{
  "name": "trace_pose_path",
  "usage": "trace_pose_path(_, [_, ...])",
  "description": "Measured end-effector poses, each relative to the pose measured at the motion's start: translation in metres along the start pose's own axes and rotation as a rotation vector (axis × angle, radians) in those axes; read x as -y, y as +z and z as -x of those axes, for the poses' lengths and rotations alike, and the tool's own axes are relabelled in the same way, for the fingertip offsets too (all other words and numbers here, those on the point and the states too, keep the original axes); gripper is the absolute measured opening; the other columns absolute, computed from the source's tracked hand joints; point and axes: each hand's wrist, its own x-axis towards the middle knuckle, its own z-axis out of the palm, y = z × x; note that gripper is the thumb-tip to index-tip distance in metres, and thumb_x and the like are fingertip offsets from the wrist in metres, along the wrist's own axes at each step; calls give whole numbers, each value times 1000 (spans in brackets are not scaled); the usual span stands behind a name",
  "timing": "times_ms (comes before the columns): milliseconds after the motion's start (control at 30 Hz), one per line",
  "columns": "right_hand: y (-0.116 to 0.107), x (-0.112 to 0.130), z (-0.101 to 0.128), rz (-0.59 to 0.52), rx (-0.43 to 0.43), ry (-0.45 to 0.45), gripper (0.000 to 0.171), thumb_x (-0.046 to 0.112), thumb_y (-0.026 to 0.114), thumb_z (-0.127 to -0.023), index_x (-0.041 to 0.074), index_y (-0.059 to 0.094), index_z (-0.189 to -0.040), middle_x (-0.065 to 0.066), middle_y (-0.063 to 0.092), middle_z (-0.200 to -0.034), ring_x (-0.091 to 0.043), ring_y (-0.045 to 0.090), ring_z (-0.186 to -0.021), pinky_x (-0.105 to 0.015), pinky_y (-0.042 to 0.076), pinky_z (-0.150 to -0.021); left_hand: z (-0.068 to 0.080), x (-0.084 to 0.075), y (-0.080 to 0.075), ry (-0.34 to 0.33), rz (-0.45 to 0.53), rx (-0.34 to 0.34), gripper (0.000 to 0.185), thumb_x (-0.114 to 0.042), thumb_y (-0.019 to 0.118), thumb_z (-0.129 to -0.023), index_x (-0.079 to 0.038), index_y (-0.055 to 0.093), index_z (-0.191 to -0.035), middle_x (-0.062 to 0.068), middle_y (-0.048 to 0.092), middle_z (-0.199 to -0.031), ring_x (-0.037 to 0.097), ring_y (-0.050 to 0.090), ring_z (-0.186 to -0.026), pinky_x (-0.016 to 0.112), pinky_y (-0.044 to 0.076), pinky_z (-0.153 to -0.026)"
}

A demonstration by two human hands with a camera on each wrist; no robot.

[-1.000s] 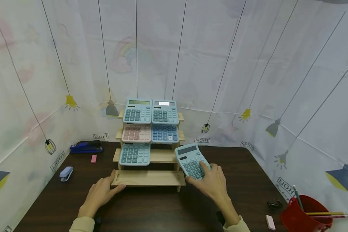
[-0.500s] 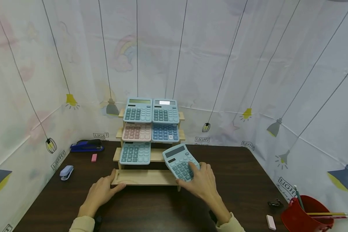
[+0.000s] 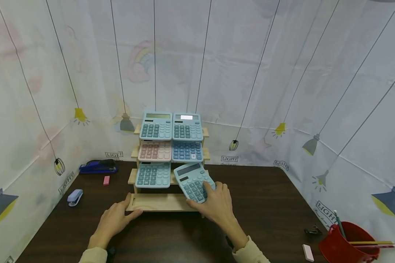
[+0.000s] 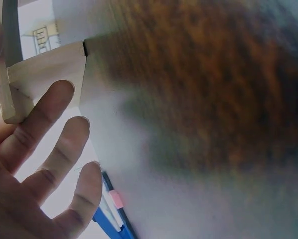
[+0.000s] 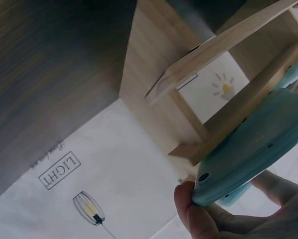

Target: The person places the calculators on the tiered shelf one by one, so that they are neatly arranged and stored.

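Note:
My right hand pinches a light blue calculator by its lower right side, thumb at the near edge. The calculator is tilted, overlapping the right part of the third step in the head view. From the right wrist its underside shows beside the wooden step. My left hand holds the left end of the wooden stepped rack at its lowest step, thumb at the front; its other fingers extend past the board. On the rack sit light blue calculators, a pink one and a darker blue one.
On the left of the dark table lie a blue stapler, a pink eraser and a small light stapler. At the right stand a red bucket with pencils, a white-pink eraser and a black clip.
My right hand has carried the light blue calculator leftward, from beside the rack to over its third step. The left hand has stayed at the rack's left end.

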Motion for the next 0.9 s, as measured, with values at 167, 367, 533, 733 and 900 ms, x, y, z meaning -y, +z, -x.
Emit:
trace_pose_path(167, [7, 10, -6, 8, -31, 6, 90, 80, 69, -70, 11, 67, -128, -28, 60, -110, -32, 48, -86, -43, 43, -80, -1, 2, 2, -2, 1, -7, 105, -78, 53, -86, -2, 35, -155, 28, 62, -134, 44, 65, -111, 61, 51, -84])
trace_pose_path(367, [14, 19, -13, 14, -5, 55, 95, 83, 66, -71, 8, 66, -129, -32, 56, -121, -37, 50, -93, -48, 44, -88, -1, 2, 2, -3, 6, -6, 105, -79, 52, -86, -2, 34, -155, 27, 62, -135, 44, 64, -113, 60, 52, -85])
trace_pose_path(533, [14, 24, -18, 28, 50, 42, 101, 86, 62, -71, 7, 63, -134, -31, 53, -125, -36, 47, -90, -47, 43, -87, -1, 2, 2, -5, 4, -4, 105, -80, 52, -85, -3, 34, -156, 27, 61, -136, 44, 64, -112, 59, 52, -83])
trace_pose_path(733, [9, 29, -21, 14, 115, -10, 100, 81, 65, -74, 4, 61, -136, -33, 50, -130, -35, 47, -86, -45, 45, -83, -1, 3, 2, -10, 2, 1, 103, -78, 53, -87, -3, 34, -156, 27, 61, -136, 43, 65, -110, 60, 52, -84])
trace_pose_path(900, [12, 33, -25, 41, 77, -10, 95, 79, 65, -76, 3, 63, -133, -32, 52, -128, -35, 49, -86, -45, 45, -82, -2, 3, 3, -10, 4, 0, 104, -78, 53, -86, -4, 33, -156, 26, 62, -136, 40, 66, -108, 57, 53, -81])
